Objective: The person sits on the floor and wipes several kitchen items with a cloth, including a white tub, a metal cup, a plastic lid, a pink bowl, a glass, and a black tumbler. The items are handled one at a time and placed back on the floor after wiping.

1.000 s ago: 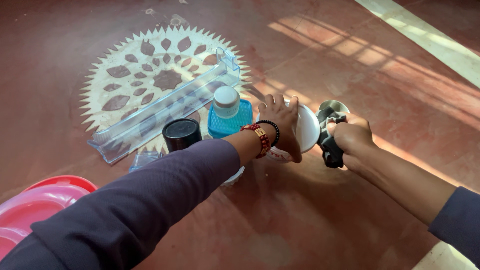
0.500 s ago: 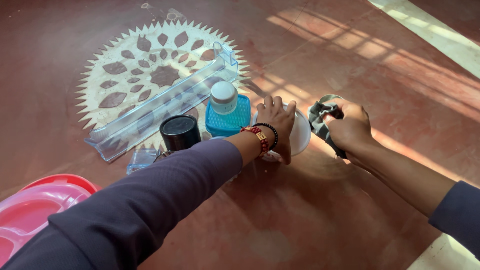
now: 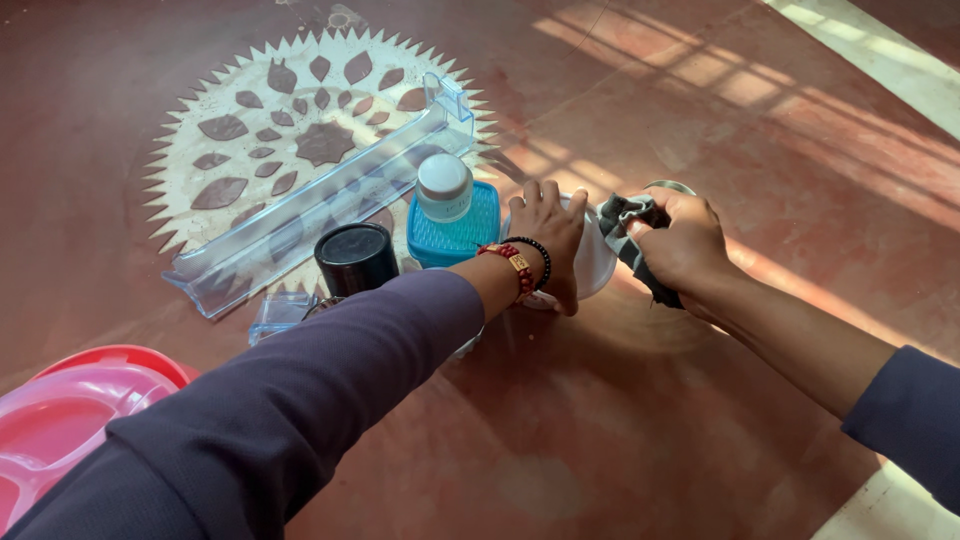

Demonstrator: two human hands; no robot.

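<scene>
My left hand grips a round white container tipped on its side on the red floor, fingers wrapped over its top. My right hand is closed on a crumpled grey cloth and presses it against the container's open rim. Bead bracelets sit on my left wrist. A shiny round lid peeks out just behind my right hand.
Left of the container stand a blue lidded box with a white jar on it, a black cup and a long clear plastic shelf tray. A white floor pattern lies behind. Pink and red trays sit at the near left.
My right hand has moved the grey cloth up and left along the container's rim, closer to my left hand. My left hand keeps its hold on the container.
</scene>
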